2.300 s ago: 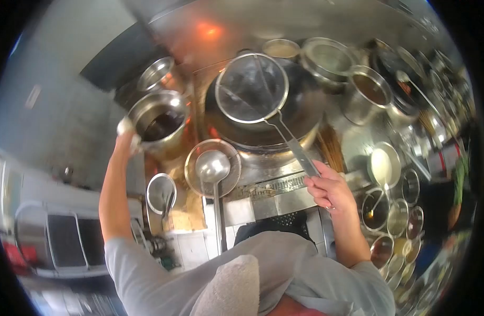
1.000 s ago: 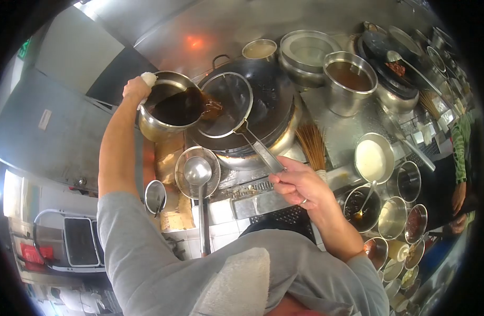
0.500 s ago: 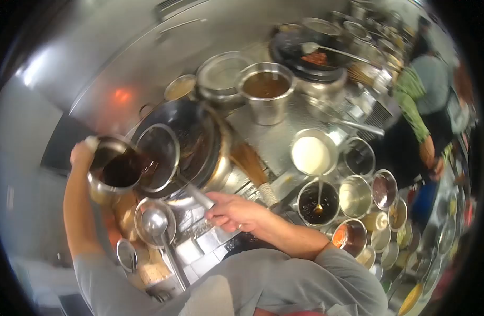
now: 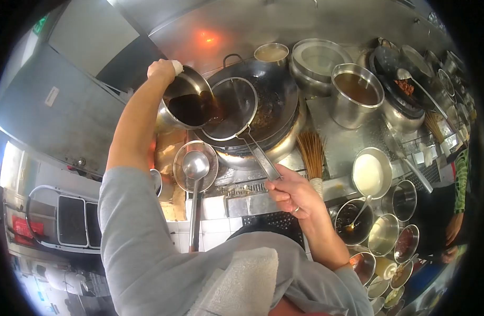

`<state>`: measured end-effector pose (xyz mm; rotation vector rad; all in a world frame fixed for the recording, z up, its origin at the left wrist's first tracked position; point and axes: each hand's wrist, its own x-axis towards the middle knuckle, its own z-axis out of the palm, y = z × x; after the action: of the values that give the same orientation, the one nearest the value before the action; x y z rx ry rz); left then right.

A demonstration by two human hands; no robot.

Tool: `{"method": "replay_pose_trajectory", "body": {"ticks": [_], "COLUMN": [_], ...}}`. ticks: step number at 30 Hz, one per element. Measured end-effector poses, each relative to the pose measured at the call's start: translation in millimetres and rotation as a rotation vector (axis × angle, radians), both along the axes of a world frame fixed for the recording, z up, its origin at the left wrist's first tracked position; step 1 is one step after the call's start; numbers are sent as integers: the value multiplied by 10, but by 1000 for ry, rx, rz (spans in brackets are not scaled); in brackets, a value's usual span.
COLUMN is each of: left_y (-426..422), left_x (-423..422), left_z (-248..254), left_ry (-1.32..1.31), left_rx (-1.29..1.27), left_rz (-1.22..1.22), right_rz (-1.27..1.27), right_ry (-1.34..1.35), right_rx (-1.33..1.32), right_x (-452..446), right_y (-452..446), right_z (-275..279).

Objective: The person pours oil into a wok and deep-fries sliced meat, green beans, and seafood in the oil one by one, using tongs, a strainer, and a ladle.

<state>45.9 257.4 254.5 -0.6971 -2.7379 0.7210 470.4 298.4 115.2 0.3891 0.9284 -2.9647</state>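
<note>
My left hand (image 4: 163, 71) grips the rim of a metal pot (image 4: 195, 83) with a white cloth. The pot is tilted to the right, and dark brown liquid (image 4: 192, 109) runs from its lip into a round mesh strainer (image 4: 230, 108). My right hand (image 4: 289, 192) is closed round the strainer's handle and holds it level over the left part of a large black wok (image 4: 281, 89). Some dark liquid shows on the wok's inner wall. A steel ladle (image 4: 195, 165) rests in a second strainer (image 4: 180, 176) in front of the pot.
A bamboo brush (image 4: 310, 152) lies right of the wok. Behind it stand a pot of brown broth (image 4: 358, 88) and a lidded pot (image 4: 320, 57). Bowls of white liquid (image 4: 368, 175) and dark sauce (image 4: 353, 221) are at the right. Another person's hand (image 4: 453, 227) shows at the far right.
Since the earliest frame, the pot has been lifted and tipped over the strainer, and liquid now pours. The strainer has moved left and down over the wok. The head view has swung right and back.
</note>
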Motion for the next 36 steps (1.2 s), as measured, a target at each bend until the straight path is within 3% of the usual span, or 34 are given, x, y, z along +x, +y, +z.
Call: {"method": "replay_pose_trajectory", "body": {"ticks": [17, 20, 36], "left_y": [446, 457, 638], "left_x": [-119, -298, 220], "left_z": [-258, -364, -248], "left_ry": [-65, -12, -11], "left_rx": [70, -70, -66], "left_rz": [-5, -81, -2], "right_rz": [5, -16, -11], "right_ry": [-12, 15, 30], "right_rx": [10, -19, -60], "right_x": [59, 50, 56], "right_y": [34, 34, 118], "right_z": [-72, -118, -155]}}
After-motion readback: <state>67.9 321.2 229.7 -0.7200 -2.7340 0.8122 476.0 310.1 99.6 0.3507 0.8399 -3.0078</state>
